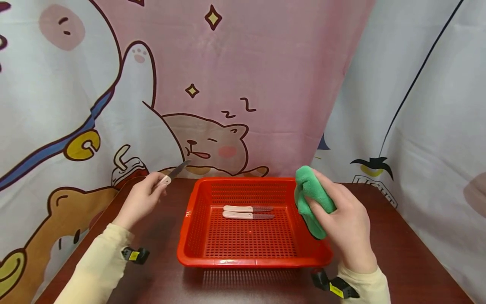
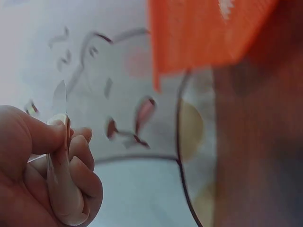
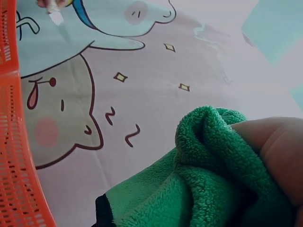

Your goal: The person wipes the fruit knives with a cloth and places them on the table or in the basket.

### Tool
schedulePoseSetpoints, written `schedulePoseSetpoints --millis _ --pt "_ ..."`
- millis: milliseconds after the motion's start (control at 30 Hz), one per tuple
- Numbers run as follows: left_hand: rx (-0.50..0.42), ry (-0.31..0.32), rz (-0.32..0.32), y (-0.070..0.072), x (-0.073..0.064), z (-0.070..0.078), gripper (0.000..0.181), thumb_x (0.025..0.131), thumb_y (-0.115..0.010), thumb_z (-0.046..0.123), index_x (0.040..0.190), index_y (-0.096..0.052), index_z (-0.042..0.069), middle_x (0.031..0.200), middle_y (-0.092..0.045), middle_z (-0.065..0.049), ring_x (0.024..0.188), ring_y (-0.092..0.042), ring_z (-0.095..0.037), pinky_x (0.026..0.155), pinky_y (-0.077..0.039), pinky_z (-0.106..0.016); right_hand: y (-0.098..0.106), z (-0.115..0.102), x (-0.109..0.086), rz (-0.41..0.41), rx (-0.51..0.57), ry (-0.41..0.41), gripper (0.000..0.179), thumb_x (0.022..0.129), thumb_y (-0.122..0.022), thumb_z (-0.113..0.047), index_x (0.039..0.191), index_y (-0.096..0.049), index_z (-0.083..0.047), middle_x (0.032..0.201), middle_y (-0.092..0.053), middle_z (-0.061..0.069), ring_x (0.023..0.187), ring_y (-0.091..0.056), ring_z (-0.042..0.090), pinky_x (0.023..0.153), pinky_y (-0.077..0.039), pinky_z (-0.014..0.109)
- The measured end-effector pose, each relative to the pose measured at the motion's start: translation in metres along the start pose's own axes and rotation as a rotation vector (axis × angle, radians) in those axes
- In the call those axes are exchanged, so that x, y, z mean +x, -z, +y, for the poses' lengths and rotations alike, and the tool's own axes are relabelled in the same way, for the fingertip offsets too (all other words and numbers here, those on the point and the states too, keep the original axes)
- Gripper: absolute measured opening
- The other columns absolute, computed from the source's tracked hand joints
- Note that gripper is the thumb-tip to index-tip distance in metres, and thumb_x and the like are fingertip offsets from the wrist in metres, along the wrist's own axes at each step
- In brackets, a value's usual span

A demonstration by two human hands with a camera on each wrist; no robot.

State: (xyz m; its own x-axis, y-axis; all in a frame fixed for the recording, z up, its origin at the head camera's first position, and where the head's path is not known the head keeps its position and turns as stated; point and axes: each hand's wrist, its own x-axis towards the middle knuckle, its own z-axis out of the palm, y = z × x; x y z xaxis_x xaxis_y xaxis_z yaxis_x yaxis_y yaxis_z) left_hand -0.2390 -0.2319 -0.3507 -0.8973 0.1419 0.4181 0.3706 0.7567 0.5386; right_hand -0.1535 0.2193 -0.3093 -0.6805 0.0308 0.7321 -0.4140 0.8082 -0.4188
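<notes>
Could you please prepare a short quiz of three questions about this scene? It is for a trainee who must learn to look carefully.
1. How many white-handled knives lie in the red perforated basket?

2. True or false: the person's right hand is holding a green cloth.

3. How does the left hand hold its own knife?
A. By its blade
B. By its handle
C. Pressed flat under the palm

Key:
1. Two, side by side.
2. True.
3. B.
</notes>
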Motion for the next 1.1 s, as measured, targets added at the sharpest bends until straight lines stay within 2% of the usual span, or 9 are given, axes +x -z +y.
schedulePoseSetpoints --millis 200,467,700,900,1100 --pt "-0.098 -0.071 0.012 0.000 0.001 0.042 0.008 0.101 -0.058 0.015 0.109 -0.058 0.013 0.077 -0.059 0.001 0.058 -0.055 -0.016 0.054 -0.048 -0.031 -0.004 -0.009 0.001 0.008 0.024 0.089 0.067 0.078 -0.083 -0.013 0.138 -0.060 -0.032 0.105 -0.068 0.002 0.093 -0.060 0.017 0.071 -0.046 0.039" --pt "-0.204 -0.085 -0.059 -0.007 0.002 0.085 0.011 0.100 -0.060 0.012 0.111 -0.060 0.013 0.080 -0.061 -0.003 0.058 -0.054 -0.018 0.051 -0.045 -0.031 -0.013 -0.026 0.001 0.010 0.074 0.189 0.067 0.075 -0.085 -0.010 0.136 -0.063 -0.026 0.101 -0.068 0.000 0.090 -0.061 0.015 0.070 -0.049 0.037" --pt "-0.262 -0.121 -0.094 -0.019 0.002 0.114 0.010 0.099 -0.061 0.011 0.109 -0.060 0.012 0.081 -0.062 -0.002 0.058 -0.052 -0.015 0.051 -0.045 -0.030 -0.028 -0.045 -0.001 0.011 0.119 0.296 0.067 0.073 -0.084 -0.010 0.135 -0.063 -0.025 0.103 -0.068 -0.001 0.087 -0.062 0.015 0.065 -0.051 0.037" --pt "-0.316 -0.154 -0.125 -0.031 -0.001 0.134 0.009 0.099 -0.061 0.011 0.107 -0.060 0.013 0.079 -0.060 0.002 0.057 -0.052 -0.013 0.053 -0.047 -0.030 -0.038 -0.055 -0.004 -0.010 0.129 0.317 0.066 0.074 -0.083 -0.011 0.135 -0.063 -0.027 0.103 -0.067 -0.003 0.084 -0.060 0.014 0.060 -0.051 0.036" --pt "-0.366 -0.196 -0.147 -0.044 -0.003 0.145 0.006 0.099 -0.061 0.011 0.105 -0.062 0.013 0.077 -0.059 0.001 0.059 -0.054 -0.010 0.055 -0.049 -0.030 -0.048 -0.060 -0.007 -0.045 0.091 0.327 0.065 0.076 -0.082 -0.014 0.136 -0.062 -0.029 0.100 -0.066 -0.001 0.081 -0.058 0.014 0.057 -0.049 0.033"
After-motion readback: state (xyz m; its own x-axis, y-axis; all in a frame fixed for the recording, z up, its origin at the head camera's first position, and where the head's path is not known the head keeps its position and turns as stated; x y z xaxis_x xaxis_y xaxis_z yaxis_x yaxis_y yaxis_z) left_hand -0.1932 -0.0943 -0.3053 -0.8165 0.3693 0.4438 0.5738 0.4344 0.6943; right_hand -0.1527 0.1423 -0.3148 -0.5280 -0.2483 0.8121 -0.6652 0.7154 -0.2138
